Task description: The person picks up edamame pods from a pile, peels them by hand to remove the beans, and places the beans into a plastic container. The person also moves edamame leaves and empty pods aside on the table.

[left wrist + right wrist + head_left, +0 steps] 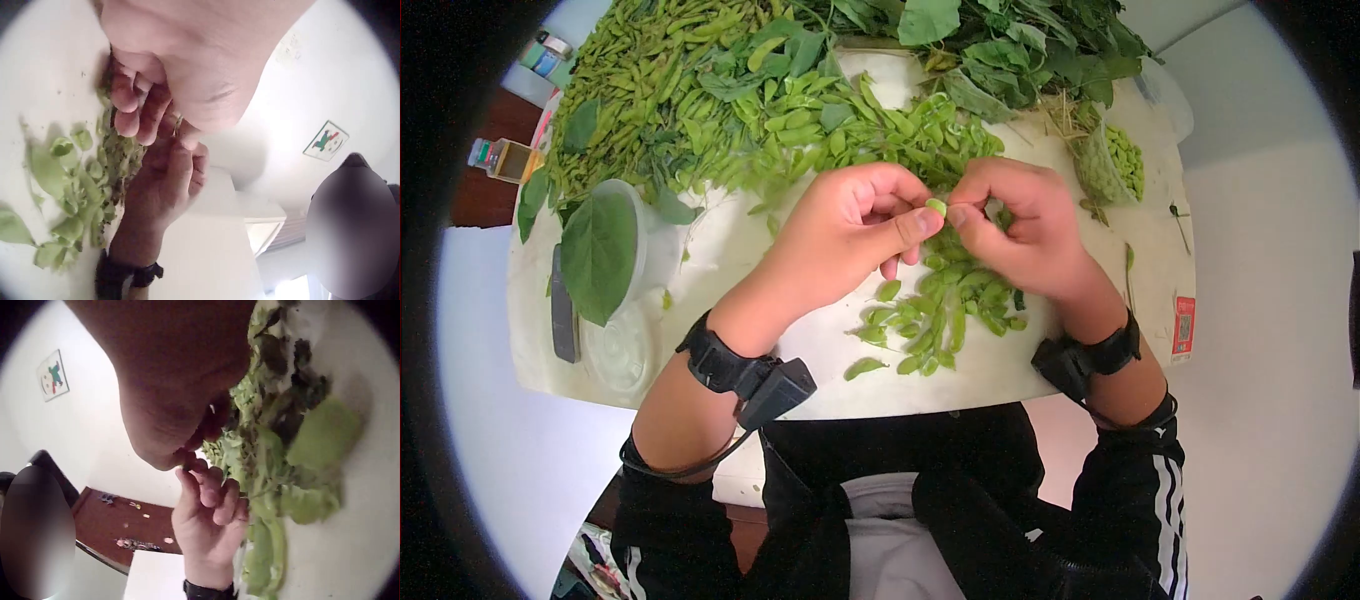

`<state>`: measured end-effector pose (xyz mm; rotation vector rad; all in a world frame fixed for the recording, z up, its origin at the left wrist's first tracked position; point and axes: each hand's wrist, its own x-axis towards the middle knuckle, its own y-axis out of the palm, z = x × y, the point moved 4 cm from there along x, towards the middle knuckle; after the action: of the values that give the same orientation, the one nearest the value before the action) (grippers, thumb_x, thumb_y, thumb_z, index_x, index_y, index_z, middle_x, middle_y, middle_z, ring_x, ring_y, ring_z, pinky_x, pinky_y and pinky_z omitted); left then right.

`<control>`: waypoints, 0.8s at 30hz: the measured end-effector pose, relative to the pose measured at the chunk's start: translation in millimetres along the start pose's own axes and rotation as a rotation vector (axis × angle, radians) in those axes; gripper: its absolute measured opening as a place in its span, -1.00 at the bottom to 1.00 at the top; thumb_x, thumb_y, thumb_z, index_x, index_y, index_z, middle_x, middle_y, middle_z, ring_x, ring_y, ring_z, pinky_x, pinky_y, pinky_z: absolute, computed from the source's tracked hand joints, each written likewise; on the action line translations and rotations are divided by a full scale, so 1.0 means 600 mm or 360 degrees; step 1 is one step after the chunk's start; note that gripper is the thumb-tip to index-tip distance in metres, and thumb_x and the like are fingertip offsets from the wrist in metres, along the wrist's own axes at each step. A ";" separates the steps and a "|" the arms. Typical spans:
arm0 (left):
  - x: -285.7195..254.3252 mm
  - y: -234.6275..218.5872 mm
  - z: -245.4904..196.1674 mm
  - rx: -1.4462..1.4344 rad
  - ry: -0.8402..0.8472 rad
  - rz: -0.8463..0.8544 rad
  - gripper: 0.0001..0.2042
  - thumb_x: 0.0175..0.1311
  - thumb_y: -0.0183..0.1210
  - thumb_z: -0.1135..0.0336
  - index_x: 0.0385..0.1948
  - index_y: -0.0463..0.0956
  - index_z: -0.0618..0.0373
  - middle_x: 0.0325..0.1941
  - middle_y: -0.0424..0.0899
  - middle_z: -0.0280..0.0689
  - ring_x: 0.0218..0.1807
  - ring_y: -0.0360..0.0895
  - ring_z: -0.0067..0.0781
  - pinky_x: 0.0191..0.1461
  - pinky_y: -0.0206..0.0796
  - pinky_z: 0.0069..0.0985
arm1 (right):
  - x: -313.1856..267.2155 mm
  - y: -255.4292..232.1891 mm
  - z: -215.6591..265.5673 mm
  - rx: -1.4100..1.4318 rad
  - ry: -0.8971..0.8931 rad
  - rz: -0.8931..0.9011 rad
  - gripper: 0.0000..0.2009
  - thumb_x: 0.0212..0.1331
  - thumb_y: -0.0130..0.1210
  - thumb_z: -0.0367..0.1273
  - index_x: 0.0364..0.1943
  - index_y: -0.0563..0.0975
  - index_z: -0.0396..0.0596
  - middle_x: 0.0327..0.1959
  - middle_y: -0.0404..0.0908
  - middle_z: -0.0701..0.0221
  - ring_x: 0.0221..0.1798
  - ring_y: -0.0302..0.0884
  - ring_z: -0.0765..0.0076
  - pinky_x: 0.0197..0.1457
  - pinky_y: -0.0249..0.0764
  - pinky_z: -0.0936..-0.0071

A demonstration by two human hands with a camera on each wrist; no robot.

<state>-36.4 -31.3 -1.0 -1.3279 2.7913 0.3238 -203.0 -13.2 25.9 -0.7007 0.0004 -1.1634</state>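
Near the middle of the head view, a small green soybean pod (937,207) is pinched between the thumb and forefinger of my left hand (850,230). My right hand (1030,220) meets it from the other side, thumb and forefinger pinching the pod's end. Fingers cover most of the pod in both wrist views. Under the hands lies a loose pile of green pods (948,310), several of them split. Beyond the fingertips, more bright pods (800,125) spread over the white table (800,385).
A big heap of pods (640,90) fills the far left, with leafy stalks (1020,50) at the back. Shelled beans (1124,160) sit in a mesh-like holder at right. On the left stand a white tub (655,240) under a large leaf (598,255), a dark phone-like slab (564,305) and a clear lid (620,350).
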 end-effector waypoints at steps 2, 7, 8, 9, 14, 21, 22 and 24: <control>-0.004 -0.001 0.000 0.0231 0.0004 -0.0059 -0.78 0.38 0.17 0.20 -0.38 0.48 0.16 -0.56 0.55 -0.40 -0.54 0.45 -0.69 -0.50 0.25 -0.74 | 0.005 0.000 0.003 -0.0295 -0.0086 -0.0059 -0.93 -0.01 0.20 -0.50 -0.46 0.51 -0.13 -0.55 0.52 0.37 -0.48 0.47 0.27 -0.31 0.39 0.41; -0.001 0.003 0.020 0.0143 -0.0045 0.0073 -0.66 0.38 0.15 0.08 -0.45 0.49 0.19 -0.64 0.50 -0.42 -0.63 0.37 -0.73 -0.57 0.17 -0.70 | 0.007 0.002 0.022 -0.0643 -0.0585 -0.0205 -0.86 -0.20 0.23 -0.50 -0.52 0.49 -0.04 -0.57 0.49 0.38 -0.48 0.47 0.16 -0.30 0.39 0.31; 0.000 0.003 0.024 0.0159 -0.0018 0.0075 -0.65 0.40 0.12 0.07 -0.47 0.47 0.18 -0.65 0.48 -0.43 -0.64 0.35 -0.74 -0.58 0.13 -0.70 | 0.009 0.005 0.023 -0.0640 -0.0585 -0.0205 -0.86 -0.20 0.23 -0.50 -0.52 0.49 -0.04 -0.57 0.49 0.38 -0.48 0.47 0.16 -0.30 0.39 0.31; -0.003 0.004 0.025 0.0153 -0.0030 0.0072 -0.65 0.40 0.12 0.07 -0.47 0.47 0.18 -0.65 0.48 -0.43 -0.64 0.35 -0.74 -0.58 0.13 -0.70 | 0.007 0.008 0.025 -0.0623 -0.0591 -0.0197 -0.85 -0.22 0.23 -0.51 -0.53 0.48 -0.04 -0.58 0.47 0.39 -0.49 0.46 0.17 -0.30 0.38 0.32; -0.004 0.005 0.028 0.0039 0.0033 0.0241 -0.70 0.42 0.08 0.19 -0.52 0.41 0.16 -0.66 0.42 -0.45 -0.61 0.29 -0.74 -0.54 0.11 -0.67 | 0.002 0.009 0.025 -0.0569 -0.0564 -0.0172 -0.84 -0.25 0.22 -0.51 -0.56 0.44 -0.04 -0.60 0.43 0.40 -0.50 0.45 0.17 -0.30 0.36 0.34; -0.009 0.004 0.017 0.0430 0.0221 0.0168 -0.80 0.34 0.00 0.37 -0.52 0.41 0.20 -0.65 0.40 -0.47 -0.59 0.28 -0.75 -0.52 0.10 -0.67 | -0.001 0.017 0.017 -0.0283 -0.0398 -0.0052 -0.87 -0.20 0.17 -0.52 -0.56 0.43 -0.05 -0.60 0.44 0.40 -0.51 0.44 0.20 -0.30 0.34 0.39; -0.010 0.004 0.016 0.0290 0.0136 0.0170 -0.81 0.33 0.00 0.38 -0.52 0.41 0.20 -0.65 0.40 -0.47 -0.60 0.28 -0.75 -0.52 0.11 -0.67 | 0.002 0.016 0.015 -0.0252 -0.0361 -0.0061 -0.88 -0.17 0.16 -0.52 -0.55 0.44 -0.06 -0.59 0.45 0.39 -0.51 0.44 0.20 -0.30 0.34 0.40; -0.011 0.005 0.012 0.0151 0.0046 0.0174 -0.81 0.33 -0.01 0.39 -0.52 0.42 0.21 -0.65 0.39 -0.48 -0.60 0.28 -0.74 -0.52 0.12 -0.67 | 0.002 0.015 0.013 -0.0136 -0.0307 -0.0069 -0.90 -0.13 0.15 -0.51 -0.53 0.44 -0.08 -0.58 0.47 0.38 -0.50 0.44 0.21 -0.32 0.35 0.39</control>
<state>-34.9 -23.0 -6.5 -1.1729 2.8696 0.1745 -192.4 -8.4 28.0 -0.8905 -0.1285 -1.1385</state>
